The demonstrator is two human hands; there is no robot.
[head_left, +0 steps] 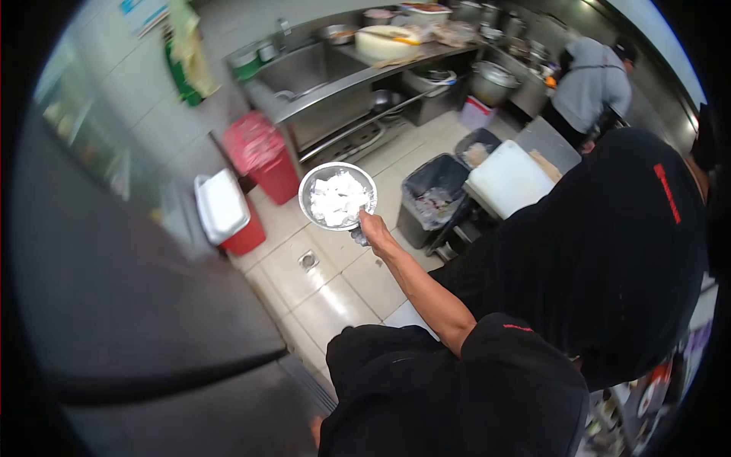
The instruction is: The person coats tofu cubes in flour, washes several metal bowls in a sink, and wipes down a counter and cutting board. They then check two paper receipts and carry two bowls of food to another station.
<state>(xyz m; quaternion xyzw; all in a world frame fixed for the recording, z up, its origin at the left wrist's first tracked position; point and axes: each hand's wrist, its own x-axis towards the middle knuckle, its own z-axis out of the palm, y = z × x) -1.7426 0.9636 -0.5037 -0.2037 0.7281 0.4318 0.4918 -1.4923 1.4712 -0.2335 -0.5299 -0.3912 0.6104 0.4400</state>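
Observation:
My right hand (372, 231) grips the rim of a round metal bowl (305, 199), holding it out over the tiled floor. White chunky pieces (337, 198) fill much of the bowl. Just under my fingers a crumpled greyish bit (359, 238) shows. Of my left hand (316, 431), only a sliver of skin appears low beside my black clothing; its fingers are hidden.
A person in black (601, 251) stands close on my right; another in grey (594, 80) bends at the far counter. Ahead are a sink (304, 72), red bin (274, 171), red cooler (242, 228) and lined grey bin (415, 228). A dark appliance (152, 305) flanks my left.

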